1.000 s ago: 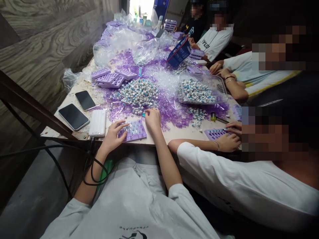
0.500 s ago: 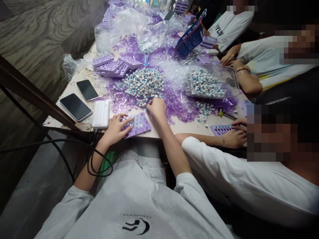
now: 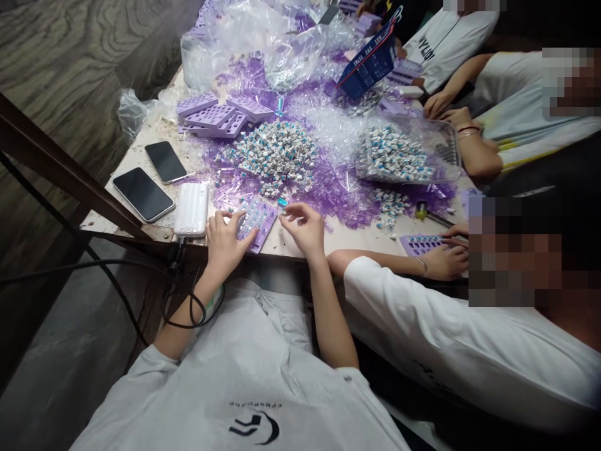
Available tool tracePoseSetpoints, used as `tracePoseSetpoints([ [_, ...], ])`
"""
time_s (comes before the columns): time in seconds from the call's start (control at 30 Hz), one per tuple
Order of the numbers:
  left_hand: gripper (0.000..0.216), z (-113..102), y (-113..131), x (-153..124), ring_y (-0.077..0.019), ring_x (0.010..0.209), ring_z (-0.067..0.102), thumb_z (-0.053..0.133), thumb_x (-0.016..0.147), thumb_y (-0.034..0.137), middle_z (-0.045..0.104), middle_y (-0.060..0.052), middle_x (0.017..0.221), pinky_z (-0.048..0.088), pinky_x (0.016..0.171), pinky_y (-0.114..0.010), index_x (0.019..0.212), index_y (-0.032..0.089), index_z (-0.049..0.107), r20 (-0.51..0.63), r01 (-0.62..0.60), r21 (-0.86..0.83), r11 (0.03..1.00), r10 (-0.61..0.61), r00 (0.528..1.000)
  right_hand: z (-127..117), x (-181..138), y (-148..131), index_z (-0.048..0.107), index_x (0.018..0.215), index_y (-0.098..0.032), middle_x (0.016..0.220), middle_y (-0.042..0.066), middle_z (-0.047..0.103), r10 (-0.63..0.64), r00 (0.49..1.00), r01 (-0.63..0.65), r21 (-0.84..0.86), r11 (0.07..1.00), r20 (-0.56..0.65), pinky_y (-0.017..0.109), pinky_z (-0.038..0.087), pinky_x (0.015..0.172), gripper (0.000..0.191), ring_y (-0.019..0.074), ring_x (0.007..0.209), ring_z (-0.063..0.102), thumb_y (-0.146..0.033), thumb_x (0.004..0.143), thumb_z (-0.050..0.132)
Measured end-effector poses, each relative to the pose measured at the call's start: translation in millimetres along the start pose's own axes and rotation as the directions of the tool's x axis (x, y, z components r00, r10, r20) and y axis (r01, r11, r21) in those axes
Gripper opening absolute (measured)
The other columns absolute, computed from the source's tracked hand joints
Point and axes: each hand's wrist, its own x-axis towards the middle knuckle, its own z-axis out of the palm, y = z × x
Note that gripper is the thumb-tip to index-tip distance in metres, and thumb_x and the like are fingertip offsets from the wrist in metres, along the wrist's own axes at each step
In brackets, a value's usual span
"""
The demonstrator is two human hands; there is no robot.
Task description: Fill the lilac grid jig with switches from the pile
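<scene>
My left hand [image 3: 226,238] lies flat on a purple slotted tray [image 3: 258,219] at the table's near edge, fingers spread over its left half. Just right of the tray, my right hand [image 3: 305,227] hovers with thumb and forefinger pinched on a small white and blue part [image 3: 283,214]. Beyond the tray lies a big heap of the same white and blue parts [image 3: 277,155], spread over loose clear purple pieces [image 3: 338,194].
Two phones [image 3: 143,193] [image 3: 165,161] and a white power bank [image 3: 191,208] lie left of the tray. Stacked purple trays [image 3: 220,116] and plastic bags sit farther back. A neighbour's hands [image 3: 444,254] work on another tray [image 3: 420,243]. More people sit along the right.
My right hand has drawn back from the heap towards the tray with a small part. My left hand has shifted further onto the tray. The view has tilted down.
</scene>
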Motion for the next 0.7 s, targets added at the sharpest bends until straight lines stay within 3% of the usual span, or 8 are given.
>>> tracePoseSetpoints([
  [0.07,0.037,-1,5,-2,-0.0334,0.118,0.048,0.059,0.092,0.050,0.055,-0.010,0.123,0.033,0.105,-0.050,0.121,0.029,0.067,-0.016,-0.004,-0.068,0.998,0.003,1.000,6,-26,0,0.069,0.090,-0.019,0.086,0.003,0.071,0.006,1.000,-0.009,0.107,0.994,0.024,0.023,0.041,0.055,0.022,0.0139,0.069,0.061,-0.035,0.076,0.072],
  [0.17,0.028,-8,10,-3,-0.0273,0.114,0.054,0.056,0.095,0.048,0.067,-0.004,0.115,0.032,0.105,-0.047,0.110,0.030,0.071,0.068,-0.034,-0.217,0.976,0.050,0.996,16,-51,-4,0.070,0.093,-0.021,0.087,0.003,0.070,0.000,1.000,-0.005,0.204,0.979,0.023,0.024,0.042,0.056,0.022,0.0141,0.070,0.061,-0.036,0.078,0.073],
  [0.27,0.026,-15,14,-3,-0.0240,0.108,0.061,0.065,0.089,0.050,0.074,0.000,0.105,0.034,0.104,-0.046,0.103,0.030,0.073,0.149,-0.037,-0.328,0.944,0.090,0.985,21,-59,-10,0.070,0.096,-0.022,0.088,0.002,0.070,-0.060,0.998,0.062,0.228,0.972,-0.016,0.027,0.046,0.064,0.017,0.0150,0.074,0.062,-0.031,0.081,0.071],
  [0.4,0.021,-16,15,-3,-0.0229,0.107,0.065,0.070,0.086,0.046,0.076,0.000,0.099,0.039,0.102,-0.043,0.092,0.027,0.075,0.143,-0.019,-0.432,0.902,0.090,0.986,20,-62,-18,0.071,0.097,-0.023,0.089,0.001,0.071,-0.134,0.991,0.136,0.209,0.968,-0.026,0.029,0.049,0.072,0.015,0.0153,0.077,0.063,-0.022,0.083,0.068],
  [0.7,0.014,-19,9,-10,-0.0252,0.116,0.063,0.071,0.086,0.041,0.077,0.002,0.093,0.027,0.110,-0.050,0.087,0.028,0.073,0.082,-0.161,-0.273,0.948,0.190,0.978,8,-71,-22,0.074,0.104,-0.025,0.103,0.003,0.074,-0.043,0.982,-0.017,0.312,0.950,0.183,0.034,0.055,0.089,0.020,0.0201,0.095,0.069,-0.034,0.087,0.068],
])
